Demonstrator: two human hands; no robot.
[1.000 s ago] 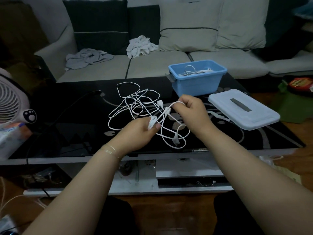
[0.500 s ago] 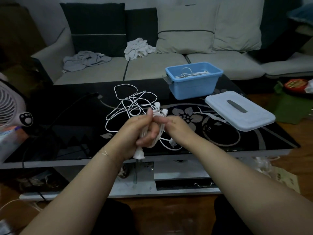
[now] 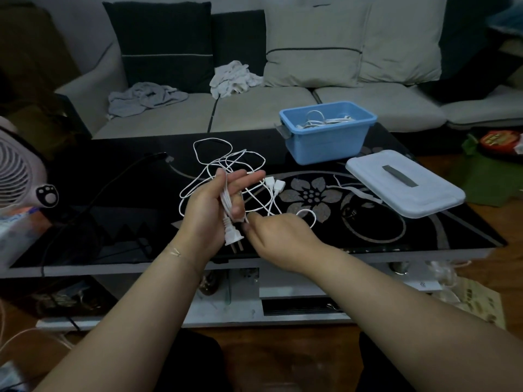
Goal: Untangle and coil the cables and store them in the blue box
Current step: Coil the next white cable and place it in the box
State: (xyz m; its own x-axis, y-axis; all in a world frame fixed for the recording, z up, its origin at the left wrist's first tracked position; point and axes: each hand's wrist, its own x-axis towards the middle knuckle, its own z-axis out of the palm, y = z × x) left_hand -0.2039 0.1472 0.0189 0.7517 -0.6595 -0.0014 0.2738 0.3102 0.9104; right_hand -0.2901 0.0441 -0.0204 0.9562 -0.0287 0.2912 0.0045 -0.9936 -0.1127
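The left hand (image 3: 210, 206) stands palm-up over the near part of the bench (image 3: 113, 193), its fingers stretched forward and slightly spread, with a few folded strands of thin white cable (image 3: 226, 198) lying along the palm under the thumb; a white two-pin plug (image 3: 232, 236) hangs from the heel of the hand. The right hand (image 3: 278, 239) sits just beside it, back upward, fingers curled toward the plug and seemingly pinching a strand there, though the fingertips are hidden. From the hands the cable runs out into a loose tangle (image 3: 226, 162) of overlapping loops on the black glass, with two small white connectors (image 3: 274, 183) lying side by side at its right edge and one small loop near the right hand. Farther back on the right stands the blue box (image 3: 328, 134), open, with white cables already inside. Its pale lid (image 3: 404, 183) lies flat on the bench, just in front of the box and to its right.
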